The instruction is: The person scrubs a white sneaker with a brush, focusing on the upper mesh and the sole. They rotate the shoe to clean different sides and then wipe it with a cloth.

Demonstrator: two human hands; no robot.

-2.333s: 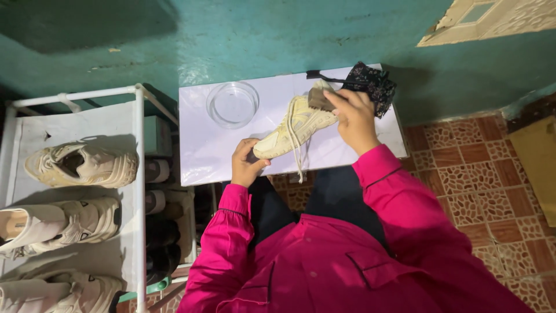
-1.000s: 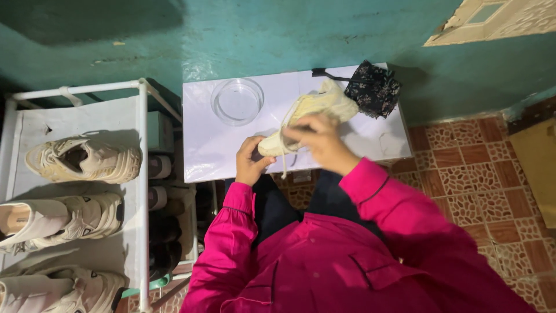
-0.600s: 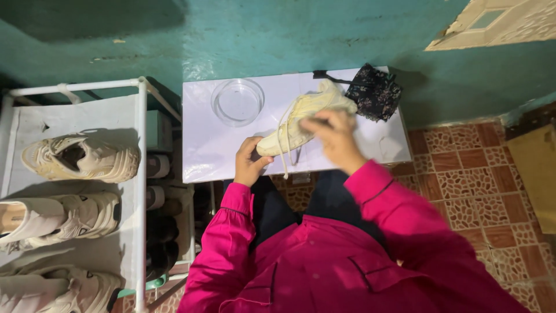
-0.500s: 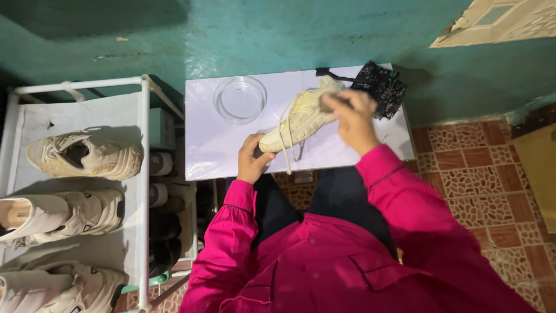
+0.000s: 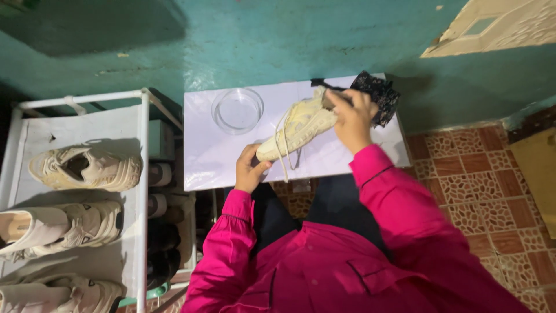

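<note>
A cream sneaker [image 5: 298, 126] with loose laces lies tilted on a small white table [image 5: 214, 156]. My left hand [image 5: 250, 169] grips its toe end at the table's near edge. At the heel end, my right hand [image 5: 352, 116] is closed on a small brown brush [image 5: 328, 98] pressed against the shoe. A black speckled cloth [image 5: 379, 95] lies just behind my right hand, at the table's far right corner. Both of my sleeves are bright pink.
A clear glass bowl [image 5: 237, 109] stands on the table's far left part. To the left, a white shoe rack [image 5: 139, 174] holds several cream sneakers [image 5: 87, 167]. A teal wall is behind, and brown patterned floor tiles [image 5: 463, 174] are on the right.
My right hand slid with the brush from the shoe's middle back up to its heel end. My left hand stayed on the toe.
</note>
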